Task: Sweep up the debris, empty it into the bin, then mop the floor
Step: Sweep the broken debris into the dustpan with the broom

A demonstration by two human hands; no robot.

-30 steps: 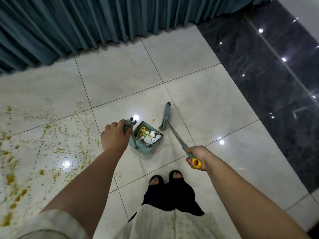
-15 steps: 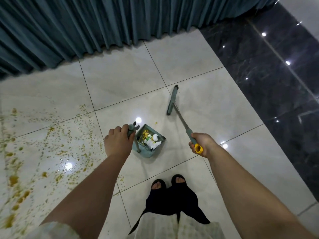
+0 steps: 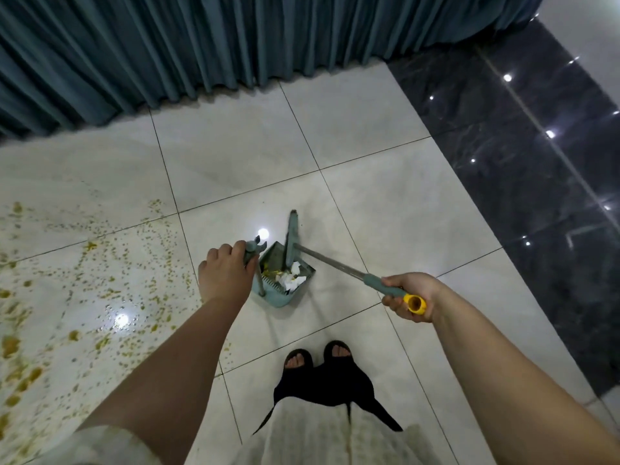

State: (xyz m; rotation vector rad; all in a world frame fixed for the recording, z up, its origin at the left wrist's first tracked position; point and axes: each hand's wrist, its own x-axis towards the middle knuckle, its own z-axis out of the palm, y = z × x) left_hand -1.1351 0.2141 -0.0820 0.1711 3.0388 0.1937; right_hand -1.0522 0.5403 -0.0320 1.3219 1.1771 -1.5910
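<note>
Pale tiled floor (image 3: 235,156), yellow spatter (image 3: 67,297) out at nine o'clock. The left hand (image 3: 225,275) grips the dustpan (image 3: 285,302) handle and the right hand (image 3: 407,295) clamps the broom (image 3: 292,236). Debris (image 3: 295,280) sits in the pan. Best to keep the lip flat and sweep short strokes inward.

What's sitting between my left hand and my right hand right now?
In the head view, the dustpan, holding white and yellow debris, lies between the left hand and right hand, plus the broom, head at its mouth.

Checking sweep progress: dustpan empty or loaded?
Loaded: white scraps and yellow bits lie inside the dustpan.
</note>
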